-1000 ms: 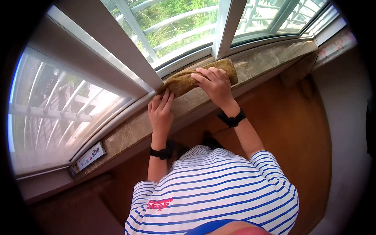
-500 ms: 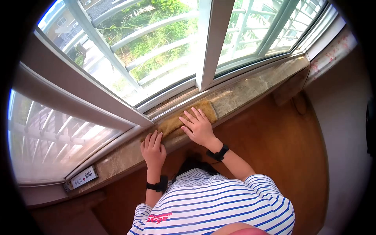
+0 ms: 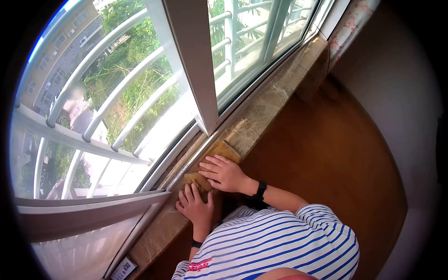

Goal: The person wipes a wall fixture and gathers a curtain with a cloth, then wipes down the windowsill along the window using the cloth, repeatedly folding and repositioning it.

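Note:
A yellow-brown cloth (image 3: 226, 150) lies on the marble window sill (image 3: 261, 109), with a bunched fold near my left fingertips. My right hand (image 3: 225, 174) rests flat on the cloth, fingers spread and pointing toward the window. Lower and to the left, my left hand (image 3: 196, 209) has its fingers apart, their tips touching the cloth's bunched end. Part of the cloth is hidden beneath both hands.
A window frame post (image 3: 196, 70) rises behind the cloth, beside the sliding track (image 3: 179, 170). White bars (image 3: 126, 79) stand outside. A small white box (image 3: 123, 269) sits at the sill's near left end. A flowered curtain (image 3: 347, 30) hangs at right.
The view has turned, so sill and window appear steeper. The cloth, stretched out between my hands before, is now bunched at its left end, and my hands are closer together.

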